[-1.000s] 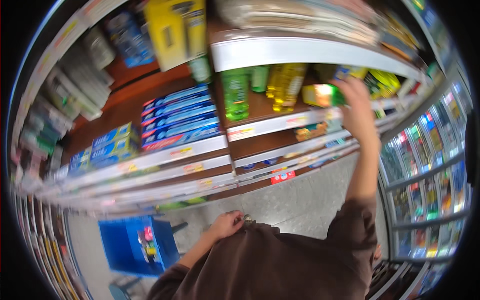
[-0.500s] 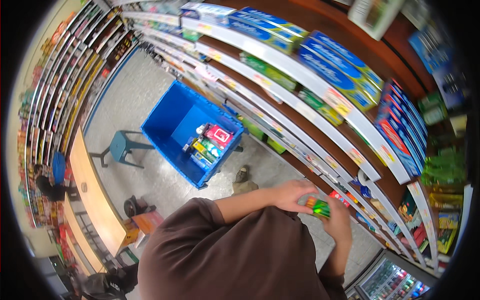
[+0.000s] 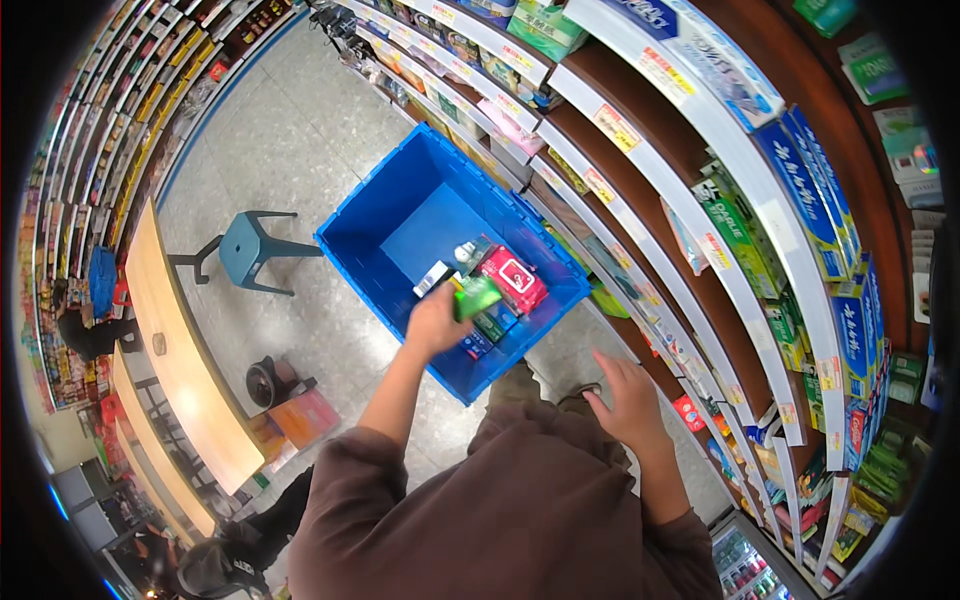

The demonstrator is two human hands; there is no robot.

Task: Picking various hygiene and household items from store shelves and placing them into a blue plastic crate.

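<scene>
My left hand reaches into a blue plastic crate and is closed on a small green packet, which is blurred by motion. Beneath and beside the packet lie a red-pink pack with a white label, a small white bottle top and several small boxes, partly covered by my hand. My right hand hangs in the air between the crate and the shelves, holding nothing, its fingers and thumb apart.
Shelves with toothpaste boxes and other packed goods curve along the right. A teal stool stands left of the crate, beside a long wooden table. A black round object sits on the floor. A glass-fronted cooler is at lower right.
The green packet went from between both hands near the lower shelves to inside the crate, in my left hand. My right hand has let go and opened. The view has shifted toward the crate.
</scene>
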